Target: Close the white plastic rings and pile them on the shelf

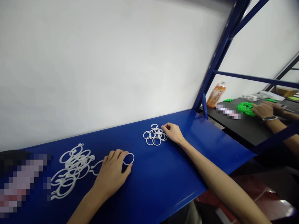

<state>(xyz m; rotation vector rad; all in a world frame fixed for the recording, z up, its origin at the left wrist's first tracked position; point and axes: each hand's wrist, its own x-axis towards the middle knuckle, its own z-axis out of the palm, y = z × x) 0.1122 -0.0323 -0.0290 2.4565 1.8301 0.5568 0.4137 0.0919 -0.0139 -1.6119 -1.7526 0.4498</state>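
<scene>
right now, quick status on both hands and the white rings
Left hand on one white ring, larger pile to its left. Right hand beside smaller pile, contact unclear. Possibly in the way: another ring, partly hidden by left hand.

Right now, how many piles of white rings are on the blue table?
2: a larger pile left of the left hand, a smaller pile beside the right hand. Not counted: the loose ring at the left hand; others may be hidden.

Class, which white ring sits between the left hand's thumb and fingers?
The lone ring at the left hand's thumb side; others lie in the left pile, the right cluster, or partly behind that hand.
</scene>
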